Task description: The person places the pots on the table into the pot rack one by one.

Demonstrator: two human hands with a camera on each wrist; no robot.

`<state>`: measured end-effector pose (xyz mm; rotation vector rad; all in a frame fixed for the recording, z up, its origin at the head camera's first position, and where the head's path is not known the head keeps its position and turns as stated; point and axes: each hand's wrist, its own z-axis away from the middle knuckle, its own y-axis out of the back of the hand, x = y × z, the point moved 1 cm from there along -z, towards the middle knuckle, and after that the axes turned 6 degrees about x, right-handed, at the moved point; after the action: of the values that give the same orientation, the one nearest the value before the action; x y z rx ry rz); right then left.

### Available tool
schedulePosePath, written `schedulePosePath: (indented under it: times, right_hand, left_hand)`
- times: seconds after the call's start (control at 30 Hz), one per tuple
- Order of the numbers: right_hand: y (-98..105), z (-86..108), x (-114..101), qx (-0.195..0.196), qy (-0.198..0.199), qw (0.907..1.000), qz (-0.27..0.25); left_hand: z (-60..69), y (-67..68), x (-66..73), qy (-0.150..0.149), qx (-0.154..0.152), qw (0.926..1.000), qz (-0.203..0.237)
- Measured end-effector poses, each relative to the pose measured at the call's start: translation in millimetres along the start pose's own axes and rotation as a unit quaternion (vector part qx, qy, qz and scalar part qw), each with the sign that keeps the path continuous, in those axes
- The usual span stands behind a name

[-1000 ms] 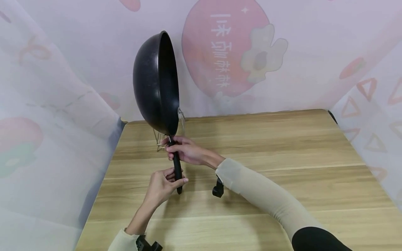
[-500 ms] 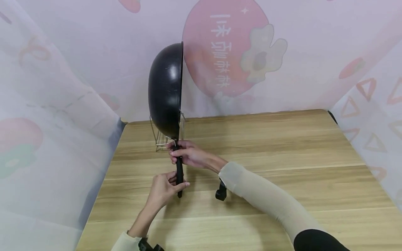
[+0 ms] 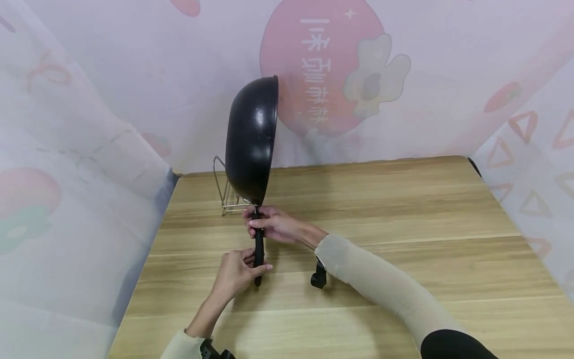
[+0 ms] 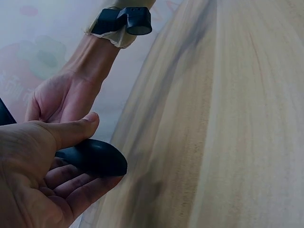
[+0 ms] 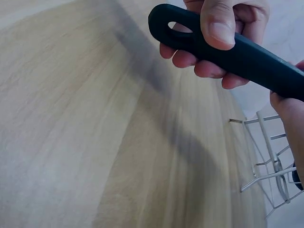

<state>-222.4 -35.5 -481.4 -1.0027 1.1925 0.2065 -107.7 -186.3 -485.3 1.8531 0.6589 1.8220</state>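
A black wok (image 3: pixel 252 142) stands on edge in the head view, leaning right toward its top. Its outer bottom faces left and its inside is turned from view. The straight black handle (image 3: pixel 259 247) points down toward the near side. My right hand (image 3: pixel 279 227) grips the handle just below the wok. Lower down, my left hand (image 3: pixel 235 273) pinches the handle near its tip, with the thumb across it. The right wrist view shows the handle's hanging hole and my left fingers curled beneath. A wire rack (image 3: pixel 219 192) stands behind and left, partly hidden by the wok.
The wood-grain table (image 3: pixel 403 239) extends to the right of both arms. Printed cloth walls (image 3: pixel 426 129) rise at the back and both sides. In the right wrist view, the rack's wire bars (image 5: pixel 262 137) stand close to my right hand.
The wok has moved right and lower, turning from showing its inside to showing only its outer side. Both hands have shifted slightly right and nearer with the handle, uncovering more of the rack's left side.
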Motion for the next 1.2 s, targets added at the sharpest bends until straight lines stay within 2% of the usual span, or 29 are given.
schedulePosePath:
  times: [0.3,0.53,0.67,0.87,1.2]
  right_hand:
    - [13,-0.5,12,0.003,-0.016,0.9999,0.004]
    - [22,0.4,8,0.011,-0.024,0.9994,0.023]
    - [26,0.5,3,0.017,-0.021,0.9984,0.049]
    - [32,0.3,1,0.046,-0.024,0.9963,0.069]
    - [31,2.8,2,0.074,-0.019,0.9925,0.095]
  left_hand:
    - [-0.5,-7.1,-5.4,0.017,-0.012,0.9998,0.004]
    - [-10.4,-15.8,-8.0,-0.005,-0.015,0.9999,-0.007]
    - [-18.8,-18.2,-8.5,-0.01,-0.013,0.9995,-0.029]
    - [-27.4,-19.3,-9.1,-0.01,-0.02,0.9994,-0.026]
    - [-30.3,-15.9,-10.5,0.0,-0.039,0.999,-0.021]
